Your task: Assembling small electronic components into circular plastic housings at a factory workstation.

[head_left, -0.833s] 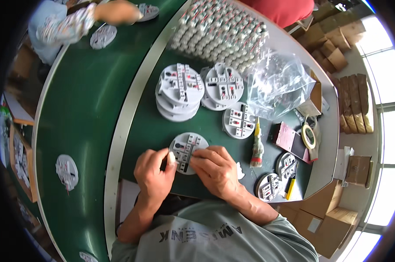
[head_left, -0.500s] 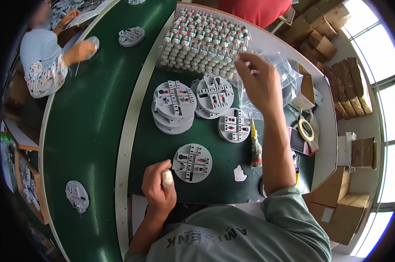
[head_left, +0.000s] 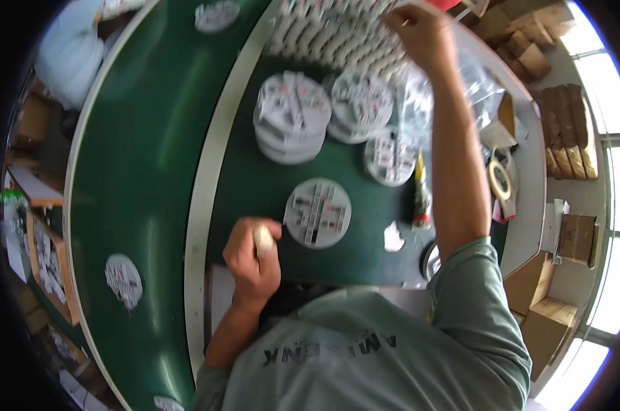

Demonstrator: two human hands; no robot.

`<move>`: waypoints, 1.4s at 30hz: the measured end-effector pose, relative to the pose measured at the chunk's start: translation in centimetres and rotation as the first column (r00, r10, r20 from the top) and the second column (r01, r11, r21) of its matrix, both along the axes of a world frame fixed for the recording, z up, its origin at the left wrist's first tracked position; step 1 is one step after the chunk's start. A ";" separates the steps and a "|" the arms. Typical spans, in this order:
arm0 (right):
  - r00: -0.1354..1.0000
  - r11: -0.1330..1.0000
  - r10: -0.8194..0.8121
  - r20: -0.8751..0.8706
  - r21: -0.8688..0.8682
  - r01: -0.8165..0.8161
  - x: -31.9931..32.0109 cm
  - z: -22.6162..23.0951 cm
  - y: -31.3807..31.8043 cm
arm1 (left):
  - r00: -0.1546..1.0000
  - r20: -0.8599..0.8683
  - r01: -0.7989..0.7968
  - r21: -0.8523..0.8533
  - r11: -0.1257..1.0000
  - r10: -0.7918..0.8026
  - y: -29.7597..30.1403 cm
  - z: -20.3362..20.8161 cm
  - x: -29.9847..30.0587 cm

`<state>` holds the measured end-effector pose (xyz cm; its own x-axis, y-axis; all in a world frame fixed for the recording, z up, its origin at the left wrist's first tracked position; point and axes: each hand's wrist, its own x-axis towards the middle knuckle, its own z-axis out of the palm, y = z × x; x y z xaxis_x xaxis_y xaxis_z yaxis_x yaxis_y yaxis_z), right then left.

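Observation:
My left hand [head_left: 253, 257] is closed in a fist, its thumb wrapped in a pale covering. What it holds, if anything, is hidden. Its knuckles lie at the left edge of a round grey disc [head_left: 307, 238] fitted with small black, white and red parts; whether they touch cannot be made out. Stretched far forward, my right hand [head_left: 426, 38] has its fingers curled together at the right side of dense rows of small white parts [head_left: 330, 42]. Anything between those fingertips is too small and blurred to name.
Similar discs stand in a stack [head_left: 291, 147], a second pile [head_left: 361, 103] and one nearer disc [head_left: 390, 161]. A yellow-tipped tool [head_left: 422, 198], a white scrap [head_left: 393, 237], a clear plastic bag [head_left: 414, 103] and a tape roll [head_left: 500, 180] lie to the right. A green conveyor [head_left: 142, 205] runs along the left.
The view has shifted, so the discs appear higher up. My right hand has moved farther forward along the rows of white parts. My left hand stays closed beside the disc.

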<state>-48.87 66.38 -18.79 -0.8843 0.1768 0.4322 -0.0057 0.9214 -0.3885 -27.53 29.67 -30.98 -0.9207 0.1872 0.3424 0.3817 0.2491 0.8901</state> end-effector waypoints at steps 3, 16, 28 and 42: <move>0.992 0.955 0.108 -0.059 -0.271 -0.120 5.9 0.7 -2.1 | 0.984 -0.170 0.013 -0.185 0.983 -0.045 0.1 0.5 -0.9; 0.798 0.868 0.496 0.343 -0.185 -0.460 23.5 -4.5 -15.6 | 0.974 -0.029 0.200 -0.366 0.909 -0.226 1.2 1.0 -1.1; 0.812 0.857 0.513 0.278 -0.214 -0.468 23.5 -5.5 -16.3 | 0.977 -0.089 0.150 -0.354 0.923 -0.193 1.1 0.2 -1.2; 0.773 0.798 0.592 0.227 -0.300 -0.523 23.2 -7.2 -15.6 | 0.972 -0.130 0.134 -0.383 0.914 -0.197 1.4 -0.2 -1.2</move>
